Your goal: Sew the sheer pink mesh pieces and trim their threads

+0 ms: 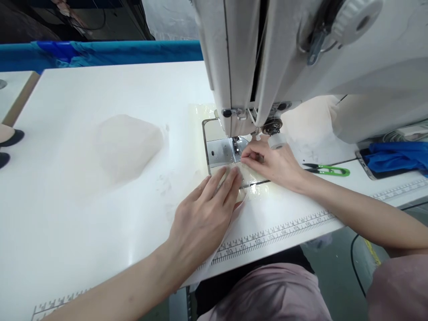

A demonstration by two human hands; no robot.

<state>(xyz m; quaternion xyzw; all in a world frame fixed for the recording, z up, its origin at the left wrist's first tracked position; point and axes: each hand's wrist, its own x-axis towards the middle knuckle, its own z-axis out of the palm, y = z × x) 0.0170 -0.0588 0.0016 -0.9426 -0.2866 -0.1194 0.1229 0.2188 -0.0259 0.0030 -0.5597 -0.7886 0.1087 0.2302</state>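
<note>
Pale cloth [238,213]: partly under left hand [203,214], long axis slanting from needle plate [219,151] toward ruled table edge [267,238]
Left fingers [230,183]: flat, slightly apart
Right hand [276,162]: thumb, forefinger together by presser foot [236,146], anything pinched unclear

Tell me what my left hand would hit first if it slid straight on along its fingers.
Your left hand would likely meet your right hand first, at the fingertips beside the presser foot; how high those fingertips sit is hard to judge.
</note>
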